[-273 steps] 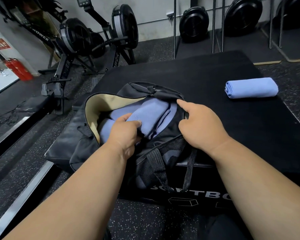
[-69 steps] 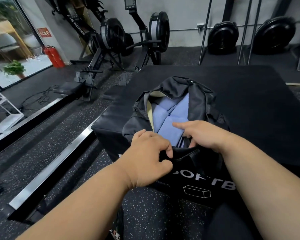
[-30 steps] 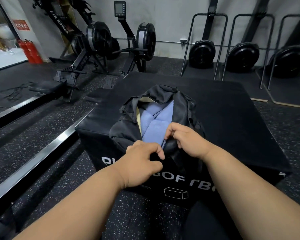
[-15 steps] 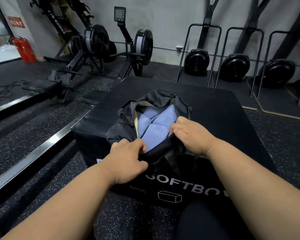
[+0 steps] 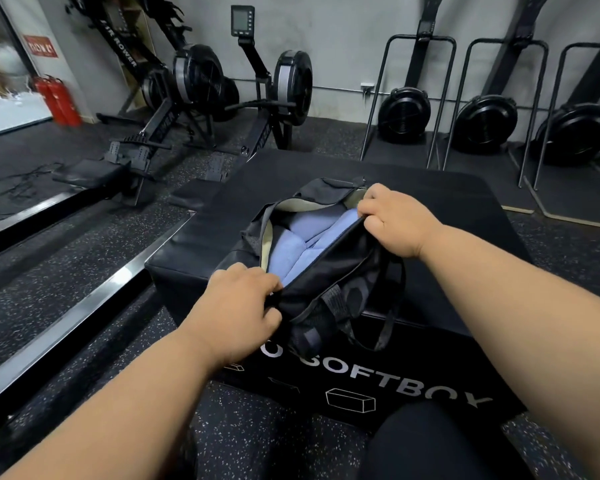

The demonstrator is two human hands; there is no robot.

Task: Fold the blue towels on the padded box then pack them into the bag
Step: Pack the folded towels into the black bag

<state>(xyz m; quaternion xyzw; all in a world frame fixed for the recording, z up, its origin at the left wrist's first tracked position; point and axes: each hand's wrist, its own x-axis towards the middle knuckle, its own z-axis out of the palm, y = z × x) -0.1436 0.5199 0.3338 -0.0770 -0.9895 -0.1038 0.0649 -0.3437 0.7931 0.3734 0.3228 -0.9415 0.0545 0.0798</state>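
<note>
A black duffel bag [image 5: 329, 271] sits on the near left part of the black padded box [image 5: 465, 237], its top opening gaping between the two hands. The left hand [image 5: 239, 306] has its grip clamped on the near end of the bag's opening, fingers curled over the black fabric edge where the zipper line starts. The right hand [image 5: 392, 220] has its grip clamped on the far end of the same opening, fingers curled and pinching the rim beside the cream lining [image 5: 298, 206].

The folded blue towels [image 5: 309, 244] lie inside the bag, packed between the two grips: just beyond the left hand's fingers and just below and to the near left of the right hand's knuckles. Neither hand touches the towels; both hold only bag fabric. The zipper edge of the bag runs taut in a diagonal from one grip to the other, along the right side of the towels. Black carry straps [image 5: 388, 306] hang down the box's front face under the right forearm, above the white "SOFTBOX" lettering [image 5: 378, 379].

Beyond the box, past the left hand, stand rowing machines [image 5: 194, 98] on the speckled rubber floor [image 5: 84, 271], with red fire extinguishers [image 5: 59, 100] by the wall.
</note>
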